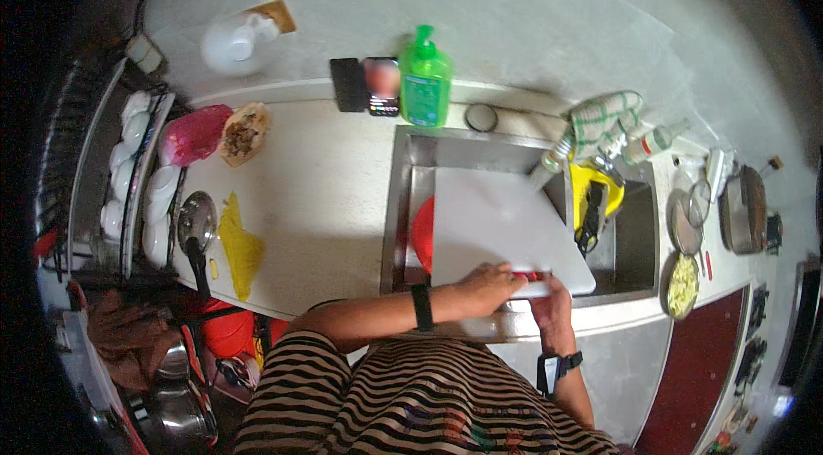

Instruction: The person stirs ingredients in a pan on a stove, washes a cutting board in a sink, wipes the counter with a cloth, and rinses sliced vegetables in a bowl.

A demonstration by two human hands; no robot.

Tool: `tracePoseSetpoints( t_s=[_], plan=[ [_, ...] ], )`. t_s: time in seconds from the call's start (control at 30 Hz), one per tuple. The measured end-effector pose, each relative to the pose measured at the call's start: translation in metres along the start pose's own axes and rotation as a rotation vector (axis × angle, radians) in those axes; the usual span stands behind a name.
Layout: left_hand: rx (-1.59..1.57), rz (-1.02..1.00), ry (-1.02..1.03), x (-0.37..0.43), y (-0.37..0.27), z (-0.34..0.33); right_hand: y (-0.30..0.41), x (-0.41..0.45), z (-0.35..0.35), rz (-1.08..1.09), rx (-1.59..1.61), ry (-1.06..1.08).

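Note:
A white cutting board (501, 217) lies tilted over the stainless steel sink (402, 198), its near edge toward me. My left hand (488, 288) grips that edge beside the handle slot, fingers reaching onto the top face. On the other side of the slot, my right hand (551, 306) holds the same edge, its fingers partly hidden. Something red shows through the slot; I cannot tell what it is. Part of a red basin (422, 236) is visible under the board's left side. The faucet (553, 156) reaches over the board's far right corner.
A green pump bottle (426, 91) stands behind the sink, beside a phone (384, 87). The right basin holds a yellow item (595, 194). A yellow cloth (239, 249) and ladle (197, 223) lie left, near a dish rack (138, 198). Right stands a bowl of chopped food (683, 284).

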State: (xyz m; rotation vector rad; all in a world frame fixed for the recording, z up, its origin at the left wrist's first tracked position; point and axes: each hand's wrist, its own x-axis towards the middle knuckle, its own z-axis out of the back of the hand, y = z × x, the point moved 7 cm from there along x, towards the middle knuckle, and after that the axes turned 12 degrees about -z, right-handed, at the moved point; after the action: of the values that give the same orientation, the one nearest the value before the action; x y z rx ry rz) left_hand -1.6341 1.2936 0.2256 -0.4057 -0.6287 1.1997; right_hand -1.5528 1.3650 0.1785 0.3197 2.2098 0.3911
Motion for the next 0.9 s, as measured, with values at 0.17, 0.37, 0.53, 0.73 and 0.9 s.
tracePoseSetpoints(
  t_s=[0.17, 0.37, 0.53, 0.73, 0.9],
  plan=[
    [-0.349, 0.071, 0.068, -0.009, -0.003, 0.001, 0.008, -0.007, 0.024, 0.043, -0.021, -0.059],
    [-0.142, 0.118, 0.142, -0.034, 0.01, -0.022, 0.018, -0.039, 0.023, 0.085, -0.059, -0.066],
    [-0.313, 0.278, -0.037, -0.055, 0.075, -0.045, 0.045, -0.08, 0.024, 0.193, -0.197, -0.084],
    [-0.171, 0.264, -0.149, -0.041, 0.092, -0.027, 0.107, -0.126, 0.001, 0.312, -0.707, -0.159],
    [-0.192, 0.153, -0.228, -0.019, 0.05, 0.002, 0.132, -0.156, -0.019, 0.301, -0.673, -0.249]
  ],
)
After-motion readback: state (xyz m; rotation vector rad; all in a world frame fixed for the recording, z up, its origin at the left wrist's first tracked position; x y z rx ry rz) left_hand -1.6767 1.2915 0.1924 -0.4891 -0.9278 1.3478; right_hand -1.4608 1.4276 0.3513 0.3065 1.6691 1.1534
